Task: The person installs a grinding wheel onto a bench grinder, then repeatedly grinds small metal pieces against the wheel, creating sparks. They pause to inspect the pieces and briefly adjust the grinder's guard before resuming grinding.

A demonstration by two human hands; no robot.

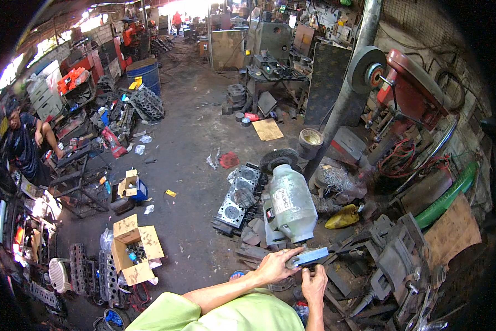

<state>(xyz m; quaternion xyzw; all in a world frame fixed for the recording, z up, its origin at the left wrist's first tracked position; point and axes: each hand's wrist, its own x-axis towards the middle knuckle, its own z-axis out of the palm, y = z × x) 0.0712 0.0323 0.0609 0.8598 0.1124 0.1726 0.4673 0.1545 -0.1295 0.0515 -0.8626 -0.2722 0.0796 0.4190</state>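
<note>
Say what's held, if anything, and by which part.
Cannot tell: left hand beside the blue bar-shaped piece, at its left end; right hand below; grip unclear.

Just below the center of the frame, a pale label with large dark lettering faces you from the gray-green motor housing, the clearest print in your view. Dark marks spot the flaps of the open cardboard box at lower left, too blurred to tell as print or stain. Any smaller lettering around you cannot be made out.
</note>
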